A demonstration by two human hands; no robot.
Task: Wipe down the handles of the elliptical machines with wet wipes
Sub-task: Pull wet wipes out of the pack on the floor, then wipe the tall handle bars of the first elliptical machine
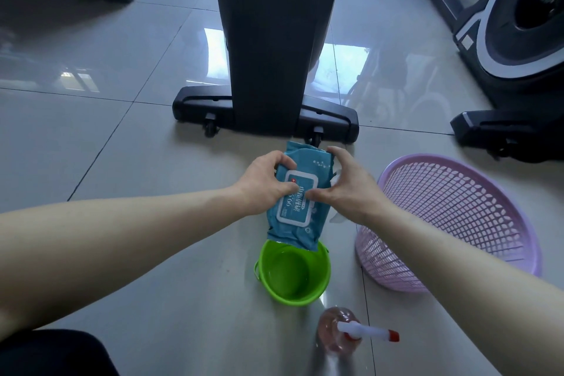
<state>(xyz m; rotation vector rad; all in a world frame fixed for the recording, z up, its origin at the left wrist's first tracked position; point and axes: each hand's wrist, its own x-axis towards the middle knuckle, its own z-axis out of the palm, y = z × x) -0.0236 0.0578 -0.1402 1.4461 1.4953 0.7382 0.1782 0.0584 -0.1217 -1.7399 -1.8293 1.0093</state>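
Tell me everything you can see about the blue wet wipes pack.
The wet wipes pack is a soft, crinkled blue plastic pouch with a white-framed flap lid on its face, apparently closed. The left hand and right hand grip its sides, holding it above the green bucket, in front of the machine base.

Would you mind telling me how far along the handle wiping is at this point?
Early stage. Done: supplies are set out on the floor, a green bucket, a purple basket and a spray bottle. In hand: the left hand and right hand both hold the blue wet wipes pack, thumbs at its lid, which is not yet lifted. Left: pulling a wipe and wiping the handles, which are out of view.
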